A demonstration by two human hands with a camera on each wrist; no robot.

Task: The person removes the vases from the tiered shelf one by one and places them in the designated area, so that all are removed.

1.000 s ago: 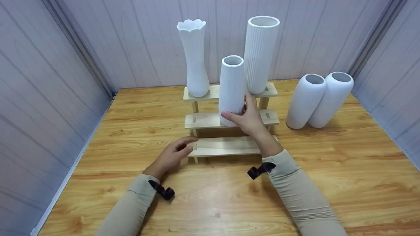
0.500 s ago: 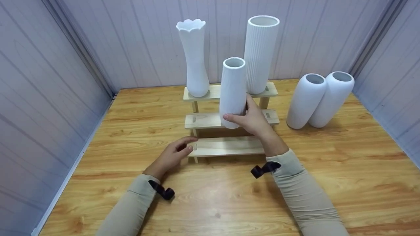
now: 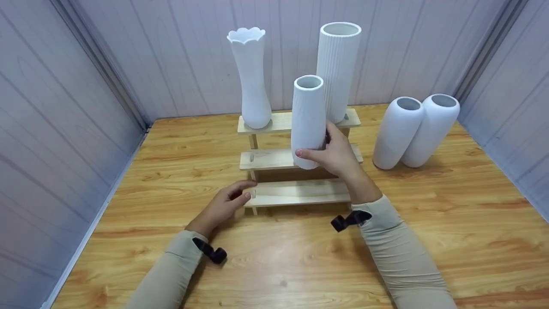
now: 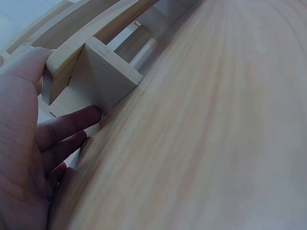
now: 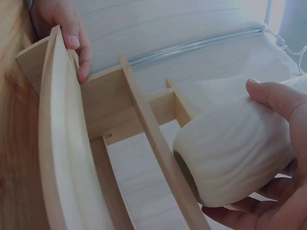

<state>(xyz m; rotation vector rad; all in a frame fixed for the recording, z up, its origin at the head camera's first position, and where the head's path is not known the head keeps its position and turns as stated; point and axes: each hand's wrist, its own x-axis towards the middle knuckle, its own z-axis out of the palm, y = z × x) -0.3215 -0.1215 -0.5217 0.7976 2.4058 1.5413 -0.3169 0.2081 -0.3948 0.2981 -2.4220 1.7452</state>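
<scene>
My right hand (image 3: 339, 152) grips the lower part of a white vase (image 3: 308, 122) with a wavy relief, thumb in front and fingers round its far right side. The vase is upright, its base at the middle shelf of a wooden three-step rack (image 3: 300, 193); whether it touches the board cannot be told. In the right wrist view, the base of the vase (image 5: 235, 153) lies close to the shelf edge. My left hand (image 3: 223, 206) rests at the left end of the bottom shelf, thumb over the board. In the left wrist view, its fingers (image 4: 72, 122) extend straight beside the side panel.
A scalloped-rim vase (image 3: 253, 81) stands on the top shelf's left, a ribbed cylindrical vase (image 3: 339, 71) on its right. Two smooth white vases (image 3: 396, 135) stand together on the table (image 3: 171, 163) to the right. Panel walls (image 3: 184, 64) enclose the table's back and sides.
My right hand and the wavy vase have shifted a little to the right and slightly towards me. The left hand has stayed at the bottom shelf's end.
</scene>
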